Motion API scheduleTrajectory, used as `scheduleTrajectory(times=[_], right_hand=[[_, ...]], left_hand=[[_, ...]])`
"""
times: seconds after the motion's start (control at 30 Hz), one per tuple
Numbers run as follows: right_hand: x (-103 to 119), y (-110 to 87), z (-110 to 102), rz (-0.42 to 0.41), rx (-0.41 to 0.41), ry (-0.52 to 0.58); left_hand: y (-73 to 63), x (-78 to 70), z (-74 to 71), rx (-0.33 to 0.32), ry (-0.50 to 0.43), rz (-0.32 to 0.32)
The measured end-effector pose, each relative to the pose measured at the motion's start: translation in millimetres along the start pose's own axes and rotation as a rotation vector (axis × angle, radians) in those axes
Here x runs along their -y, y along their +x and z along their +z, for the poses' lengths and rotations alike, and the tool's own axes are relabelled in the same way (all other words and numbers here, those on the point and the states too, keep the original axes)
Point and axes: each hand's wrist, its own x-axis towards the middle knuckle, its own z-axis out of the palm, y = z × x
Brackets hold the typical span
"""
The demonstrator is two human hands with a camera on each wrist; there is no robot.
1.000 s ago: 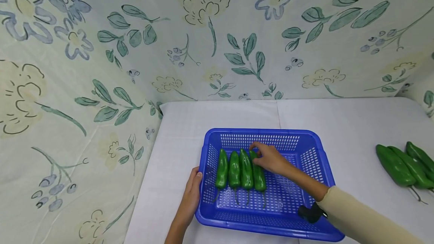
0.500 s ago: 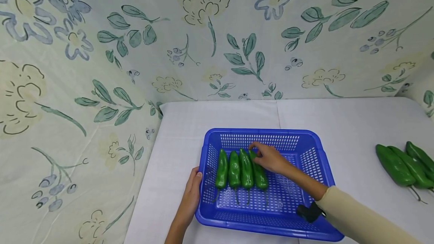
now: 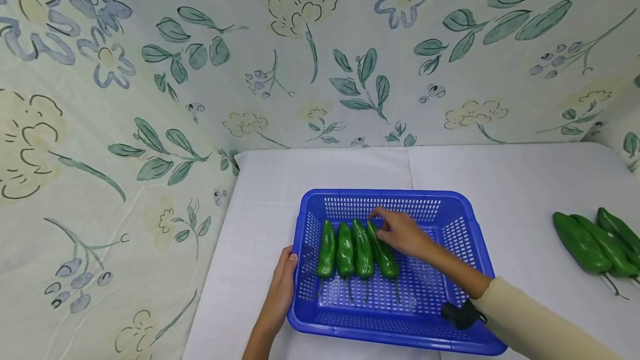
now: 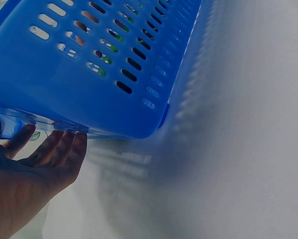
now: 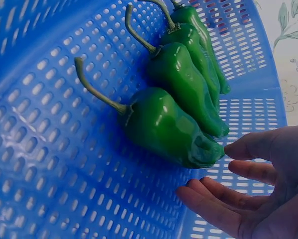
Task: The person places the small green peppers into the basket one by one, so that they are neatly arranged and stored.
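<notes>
Several green peppers, the leftmost pepper [image 3: 326,250] among them, lie side by side in a blue plastic basket [image 3: 400,346], stems toward the person. My left hand [image 3: 281,288] holds the basket's left rim, with the thumb at the edge and the fingers against the outside wall. Inside the basket, my right hand [image 3: 400,232] is at the tip of the rightmost pepper [image 3: 386,260], which slants with its stem end to the right. In the right wrist view the thumb [image 5: 246,147] meets that tip, while the other fingers are spread apart beside it.
More green peppers [image 3: 582,243] lie on the white tablecloth [image 3: 510,174] to the right of the basket. A black wrist camera [image 3: 460,315] hangs from the right sleeve [image 3: 530,315], over the basket. A flowered cloth [image 3: 280,71] stands behind and at the left.
The stem end of the rightmost pepper has swung to the right, so it slants away from its neighbour. My right hand has shifted slightly right; my left hand has stayed at the rim.
</notes>
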Motion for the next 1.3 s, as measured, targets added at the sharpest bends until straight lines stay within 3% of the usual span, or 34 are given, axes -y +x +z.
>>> scheduleTrajectory(times=[0.33, 0.83, 1.1, 1.3], right_hand=[[7, -5.9, -23, -0.025, -0.038, -0.049], [5, -34.8, -95, 0.004, -0.187, -0.094], [-30, -59.4, -130, 0.081, -0.282, -0.177], [-74, -76.6, -162, 0.194, -0.247, -0.262]], left_hand=[[-1.3, -0.4, 0.6, -0.002, 0.001, -0.004], [-1.2, 0.0, -0.1, 0.003, -0.006, 0.007], [-0.3, 2.1, 0.1, -0.007, 0.002, -0.004], [0.0, 2.2, 0.1, -0.011, 0.012, -0.015]])
